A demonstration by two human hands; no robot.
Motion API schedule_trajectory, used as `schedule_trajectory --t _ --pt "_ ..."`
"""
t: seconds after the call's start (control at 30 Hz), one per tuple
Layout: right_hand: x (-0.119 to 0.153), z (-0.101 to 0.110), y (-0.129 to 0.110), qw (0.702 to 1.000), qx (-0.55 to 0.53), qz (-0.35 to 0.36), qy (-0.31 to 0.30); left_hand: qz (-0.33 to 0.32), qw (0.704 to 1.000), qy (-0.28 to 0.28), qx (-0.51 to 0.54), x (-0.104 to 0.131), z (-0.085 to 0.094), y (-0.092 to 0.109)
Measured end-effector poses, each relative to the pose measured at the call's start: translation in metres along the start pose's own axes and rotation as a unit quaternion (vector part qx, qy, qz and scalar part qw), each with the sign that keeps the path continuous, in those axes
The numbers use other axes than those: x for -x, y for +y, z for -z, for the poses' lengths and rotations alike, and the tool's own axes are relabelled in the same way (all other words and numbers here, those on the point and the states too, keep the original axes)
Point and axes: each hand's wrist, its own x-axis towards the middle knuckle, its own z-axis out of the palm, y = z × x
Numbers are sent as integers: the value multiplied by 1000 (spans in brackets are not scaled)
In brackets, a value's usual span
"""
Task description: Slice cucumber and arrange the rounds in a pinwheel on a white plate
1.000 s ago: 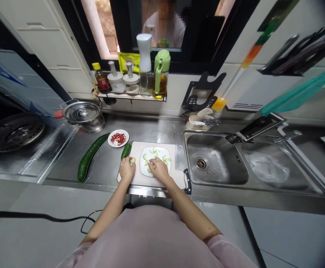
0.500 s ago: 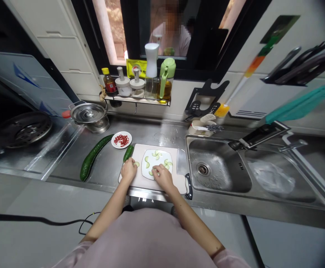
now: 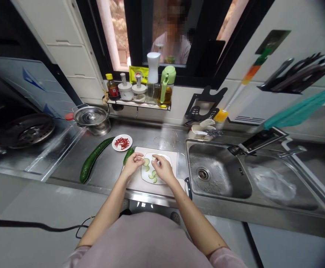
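Note:
A white square plate (image 3: 166, 155) lies on a pale cutting board (image 3: 134, 183), with several thin cucumber slices (image 3: 153, 176) arranged on it. Over the plate's left edge, my left hand (image 3: 132, 164) pinches a round cucumber slice between thumb and fingers. My right hand (image 3: 164, 169) hovers above the plate, its fingertips close together; whether a slice is between them is unclear. That hand covers part of the plate and the slices there. A cut cucumber piece (image 3: 128, 155) sits beside my left hand at the board's left edge. The kitchen knife (image 3: 181, 165) rests along the board's right side.
Left of the board are a whole cucumber (image 3: 94, 159) and a small white dish (image 3: 118, 148) of red bits. A lidded steel pot (image 3: 99, 127) stands behind them. The sink (image 3: 221, 175) is at right, and a condiment shelf (image 3: 140, 105) hangs on the wall.
My left hand has moved right from the board's left edge to the plate, carrying cucumber. My right hand has shifted slightly up the plate. The camera view has tilted a little.

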Motion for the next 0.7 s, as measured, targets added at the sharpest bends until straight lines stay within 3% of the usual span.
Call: schedule_trajectory --t 0.17,0.27,0.37,0.5,0.7 --pt "-14 11 -17 995 -85 42 -13 -18 996 -74 38 7 -14 31" --pt "-16 14 -20 992 -123 39 9 -26 998 -35 35 8 -19 39" --pt "-16 18 -23 988 -145 44 35 20 999 24 35 9 -22 42" --pt "-18 24 -28 985 -151 59 55 104 990 -33 95 13 -26 45" --pt "-20 30 -34 986 -116 109 55 121 978 -47 162 13 -33 51"
